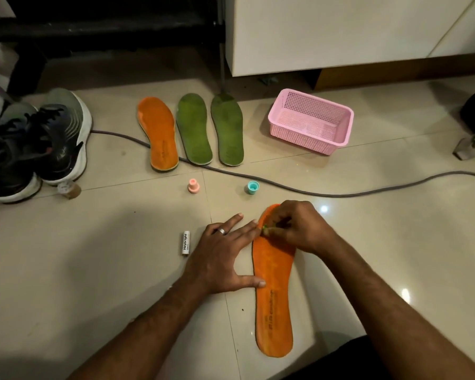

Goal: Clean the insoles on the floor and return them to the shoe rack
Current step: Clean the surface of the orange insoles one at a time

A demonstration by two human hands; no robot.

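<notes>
1. The near orange insole lies flat on the tiled floor, its long axis running away from the person, toe end at the far end and heel nearest. Its top is fuzzy, with dark print near the heel.
2. The right hand has its grip curled over the toe end, pinching a small green item too small to identify.
3. The left hand lies open, fingers straight, thumb touching the insole's left edge.
4. A white tube lies just left of that hand.
5. Farther off stand a pink cap and a teal cap.
6. Beyond a grey cable, a second orange insole and two green insoles lie side by side, toes away.
7. A pink perforated plastic basket sits right of them; nothing shows inside it.
8. Sneakers stand at the far left.
</notes>
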